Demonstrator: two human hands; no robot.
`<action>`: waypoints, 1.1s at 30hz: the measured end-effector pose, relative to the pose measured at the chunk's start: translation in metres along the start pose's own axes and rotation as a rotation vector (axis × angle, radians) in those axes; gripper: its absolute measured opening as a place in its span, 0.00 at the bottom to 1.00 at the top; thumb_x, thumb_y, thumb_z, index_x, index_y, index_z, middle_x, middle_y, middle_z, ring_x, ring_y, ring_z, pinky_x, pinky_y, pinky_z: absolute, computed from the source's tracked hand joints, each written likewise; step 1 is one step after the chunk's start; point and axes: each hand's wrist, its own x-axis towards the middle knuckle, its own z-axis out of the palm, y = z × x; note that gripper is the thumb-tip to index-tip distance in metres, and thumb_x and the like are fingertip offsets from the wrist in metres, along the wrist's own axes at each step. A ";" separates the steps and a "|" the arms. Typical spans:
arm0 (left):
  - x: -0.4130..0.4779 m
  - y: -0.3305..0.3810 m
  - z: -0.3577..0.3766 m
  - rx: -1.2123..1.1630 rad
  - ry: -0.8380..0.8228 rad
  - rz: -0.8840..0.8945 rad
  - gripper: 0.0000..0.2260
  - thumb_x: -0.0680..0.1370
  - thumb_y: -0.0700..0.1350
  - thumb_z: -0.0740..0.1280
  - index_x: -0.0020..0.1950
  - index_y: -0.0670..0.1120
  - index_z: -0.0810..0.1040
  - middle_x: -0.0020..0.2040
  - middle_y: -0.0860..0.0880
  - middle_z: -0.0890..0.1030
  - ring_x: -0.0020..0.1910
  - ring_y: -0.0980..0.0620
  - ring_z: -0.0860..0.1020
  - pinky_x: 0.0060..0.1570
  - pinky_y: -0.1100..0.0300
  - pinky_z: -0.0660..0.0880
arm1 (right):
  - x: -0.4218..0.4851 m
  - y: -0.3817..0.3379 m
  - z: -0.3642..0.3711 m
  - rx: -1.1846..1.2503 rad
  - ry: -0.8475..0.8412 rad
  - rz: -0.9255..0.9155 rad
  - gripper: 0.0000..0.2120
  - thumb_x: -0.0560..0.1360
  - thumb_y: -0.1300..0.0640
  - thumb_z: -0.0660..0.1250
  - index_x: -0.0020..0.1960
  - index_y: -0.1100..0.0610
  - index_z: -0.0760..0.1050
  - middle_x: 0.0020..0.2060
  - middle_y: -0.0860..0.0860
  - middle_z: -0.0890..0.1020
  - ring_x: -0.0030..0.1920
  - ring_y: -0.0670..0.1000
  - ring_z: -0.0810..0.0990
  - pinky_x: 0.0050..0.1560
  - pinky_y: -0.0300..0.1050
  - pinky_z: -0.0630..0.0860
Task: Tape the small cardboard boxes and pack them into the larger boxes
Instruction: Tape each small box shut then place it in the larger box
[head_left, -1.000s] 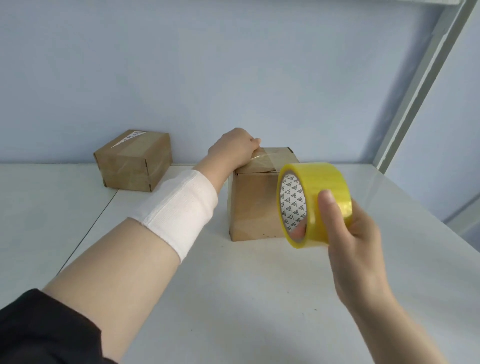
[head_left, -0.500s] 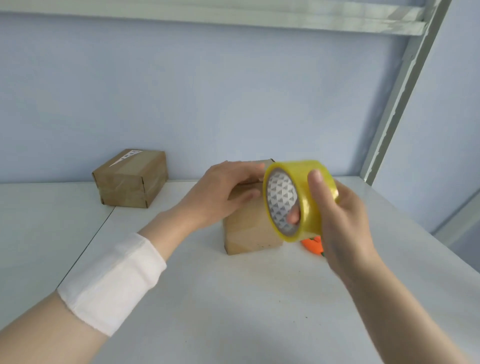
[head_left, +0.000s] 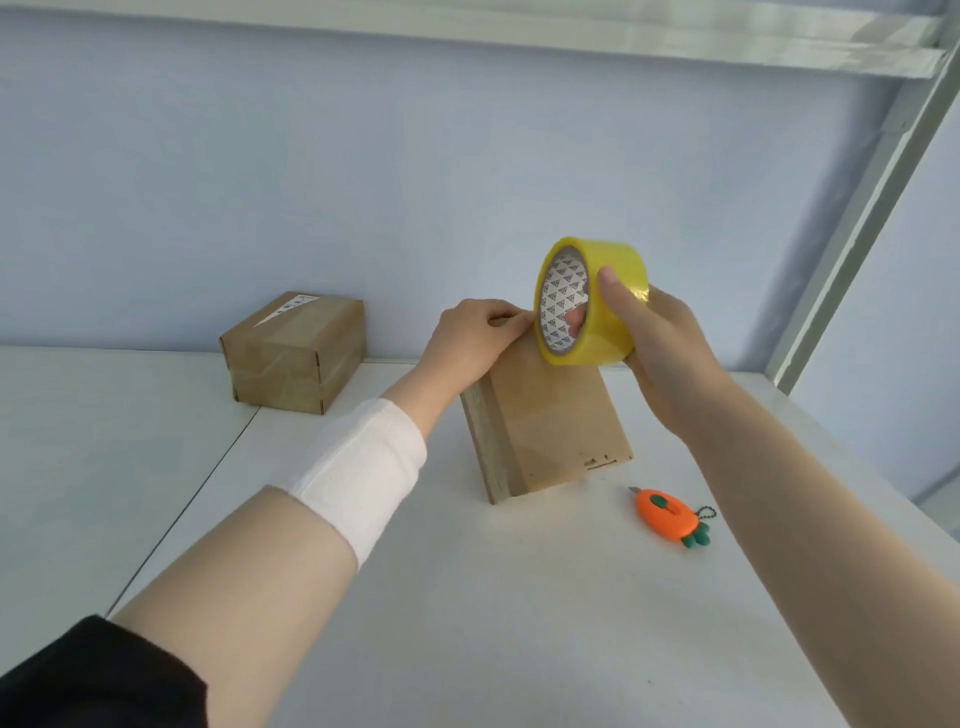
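Observation:
A small brown cardboard box (head_left: 556, 431) stands tilted on the white table (head_left: 467, 597), tipped up toward me on its near edge. My left hand (head_left: 470, 340) grips the box's top far corner, fingers curled over it. My right hand (head_left: 657, 348) holds a yellow tape roll (head_left: 589, 301) just above the box's upper edge, thumb on the roll's outer face and fingers through its core. A second small box (head_left: 293, 353), with tape on it and a white label, sits at the back left by the wall.
An orange carrot-shaped utility knife (head_left: 670, 517) with a bead chain lies on the table right of the tilted box. A seam runs down the table at the left. A metal shelf post (head_left: 857, 218) rises at the right; a shelf spans overhead.
The box has been tipped up and turned, showing a broad plain face. My left hand moved to its top corner. The tape roll rose higher, and the orange knife came into full view.

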 end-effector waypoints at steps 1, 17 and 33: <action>0.005 -0.003 0.001 -0.026 -0.013 -0.022 0.10 0.77 0.55 0.64 0.49 0.53 0.83 0.49 0.55 0.83 0.48 0.58 0.76 0.40 0.71 0.68 | 0.003 0.007 0.000 0.012 -0.021 -0.018 0.12 0.77 0.48 0.64 0.47 0.55 0.80 0.40 0.50 0.85 0.47 0.51 0.83 0.57 0.51 0.77; 0.040 -0.056 0.035 -0.428 -0.053 -0.483 0.12 0.74 0.50 0.70 0.52 0.44 0.82 0.47 0.46 0.82 0.43 0.51 0.79 0.38 0.66 0.73 | 0.051 0.066 0.024 -0.068 -0.009 0.005 0.17 0.79 0.50 0.60 0.52 0.64 0.77 0.38 0.47 0.84 0.44 0.46 0.82 0.51 0.39 0.77; 0.040 -0.050 0.037 -0.370 -0.017 -0.490 0.13 0.74 0.48 0.70 0.54 0.41 0.81 0.47 0.46 0.80 0.46 0.49 0.77 0.48 0.61 0.72 | -0.015 0.035 0.004 -0.087 0.016 0.024 0.18 0.75 0.43 0.63 0.47 0.58 0.79 0.33 0.49 0.85 0.35 0.45 0.83 0.36 0.35 0.78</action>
